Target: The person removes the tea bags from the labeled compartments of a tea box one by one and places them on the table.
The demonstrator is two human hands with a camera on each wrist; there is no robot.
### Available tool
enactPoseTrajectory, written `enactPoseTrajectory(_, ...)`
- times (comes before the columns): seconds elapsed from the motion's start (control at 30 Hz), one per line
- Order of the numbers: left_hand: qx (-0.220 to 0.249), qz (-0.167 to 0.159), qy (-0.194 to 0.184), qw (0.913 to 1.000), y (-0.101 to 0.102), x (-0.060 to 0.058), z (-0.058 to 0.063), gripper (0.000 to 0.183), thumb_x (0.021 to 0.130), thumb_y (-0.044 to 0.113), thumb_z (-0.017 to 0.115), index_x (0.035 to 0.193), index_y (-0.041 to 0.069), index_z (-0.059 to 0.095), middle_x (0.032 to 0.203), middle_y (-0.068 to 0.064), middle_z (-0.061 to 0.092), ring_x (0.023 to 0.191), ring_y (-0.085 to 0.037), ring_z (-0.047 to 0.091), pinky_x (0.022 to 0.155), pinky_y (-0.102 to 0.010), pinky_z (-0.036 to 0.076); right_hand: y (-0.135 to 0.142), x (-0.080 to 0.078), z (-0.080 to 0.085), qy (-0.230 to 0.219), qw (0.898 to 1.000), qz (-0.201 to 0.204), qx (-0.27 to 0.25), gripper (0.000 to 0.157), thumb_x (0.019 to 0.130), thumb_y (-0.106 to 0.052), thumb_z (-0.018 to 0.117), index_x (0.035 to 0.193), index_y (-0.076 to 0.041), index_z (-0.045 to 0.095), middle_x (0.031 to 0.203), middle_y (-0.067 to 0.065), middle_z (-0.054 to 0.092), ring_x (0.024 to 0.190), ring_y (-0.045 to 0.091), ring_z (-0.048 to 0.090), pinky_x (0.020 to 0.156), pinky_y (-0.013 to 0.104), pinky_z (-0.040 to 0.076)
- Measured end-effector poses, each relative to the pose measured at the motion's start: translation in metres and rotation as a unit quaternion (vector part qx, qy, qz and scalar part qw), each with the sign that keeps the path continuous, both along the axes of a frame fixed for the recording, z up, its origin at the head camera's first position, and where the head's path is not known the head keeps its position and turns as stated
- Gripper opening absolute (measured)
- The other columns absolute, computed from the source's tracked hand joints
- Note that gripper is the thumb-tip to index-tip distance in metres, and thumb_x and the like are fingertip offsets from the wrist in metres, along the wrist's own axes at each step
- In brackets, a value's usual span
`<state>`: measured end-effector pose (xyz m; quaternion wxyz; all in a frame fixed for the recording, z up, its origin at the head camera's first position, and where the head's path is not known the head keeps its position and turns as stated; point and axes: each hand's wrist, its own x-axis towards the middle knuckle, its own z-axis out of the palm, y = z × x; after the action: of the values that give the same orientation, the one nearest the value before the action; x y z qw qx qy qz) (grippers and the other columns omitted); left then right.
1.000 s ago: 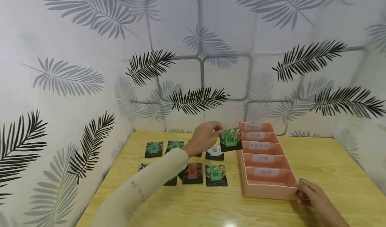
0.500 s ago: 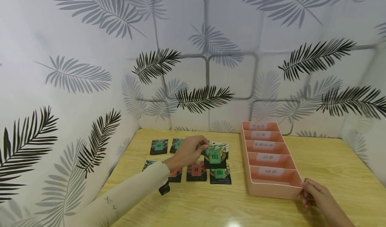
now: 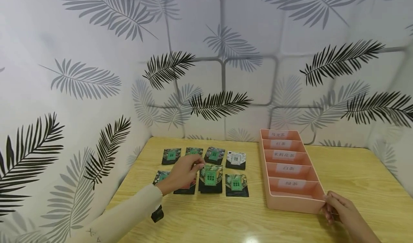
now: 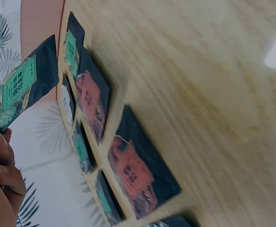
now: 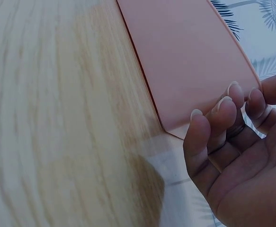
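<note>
In the head view my left hand [image 3: 180,174] pinches a tea packet [image 3: 210,176] by its upper left corner. This packet is black with a green label, and it hangs in front of the packets on the table. The left wrist view shows it raised above a red-labelled tea packet [image 4: 89,97] and another red-labelled one [image 4: 130,172]. My right hand [image 3: 343,211] holds the near right corner of a pink divided box [image 3: 293,204]. From the right wrist, its thumb and forefinger pinch the rim while the other fingers curl near the box's end wall [image 5: 190,56].
Two rows of tea packets lie left of the box, including a white-labelled packet [image 3: 236,160] and a green-labelled packet [image 3: 237,186]. The box's several compartments carry white labels. A leaf-patterned wall covering [image 3: 238,81] stands behind the wooden table [image 3: 226,221].
My left hand has carried the green-labelled tea packet leftward and down, from beside the box to over the front row. The right hand stays at the box corner. The head view has shifted slightly.
</note>
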<state>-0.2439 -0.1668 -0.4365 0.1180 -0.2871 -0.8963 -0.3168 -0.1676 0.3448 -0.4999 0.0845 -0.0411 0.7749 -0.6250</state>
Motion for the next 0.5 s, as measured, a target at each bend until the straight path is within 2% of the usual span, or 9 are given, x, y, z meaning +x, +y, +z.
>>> enactPoseTrajectory(0.23,0.019,0.023,-0.034,0.999,-0.025,0.014,-0.011,0.009,0.105,0.015,0.061,0.105,0.017,0.07,0.088,0.004,0.067,0.05,-0.006,0.05,0.059,-0.028,0.048,-0.002,0.0,0.0,0.008,1.0,-0.008,0.002,0.045,0.115,-0.029,0.037,0.08,-0.001,0.039,0.073,0.006,0.054,0.06,0.019,0.053,0.057,0.035,0.052)
enactPoseTrajectory(0.33,0.023,0.024,-0.055,0.9979,-0.038,0.02,-0.016,0.01,0.106,0.014,0.06,0.105,0.018,0.07,0.084,0.003,0.066,0.052,-0.01,0.054,0.059,-0.028,0.049,-0.002,0.0,-0.001,0.005,1.0,-0.008,-0.001,0.045,0.115,-0.03,0.037,0.08,-0.001,0.039,0.073,0.006,0.054,0.06,0.019,0.053,0.056,0.036,0.052)
enactPoseTrajectory(0.5,-0.001,0.031,-0.065,0.9974,-0.062,0.029,-0.023,0.011,0.104,0.014,0.062,0.103,0.022,0.07,0.079,0.005,0.065,0.053,-0.007,0.051,0.056,-0.027,0.047,-0.001,0.001,-0.001,0.0,1.0,-0.01,-0.001,0.045,0.115,-0.029,0.037,0.08,0.0,0.039,0.073,0.006,0.054,0.06,0.02,0.053,0.056,0.036,0.052)
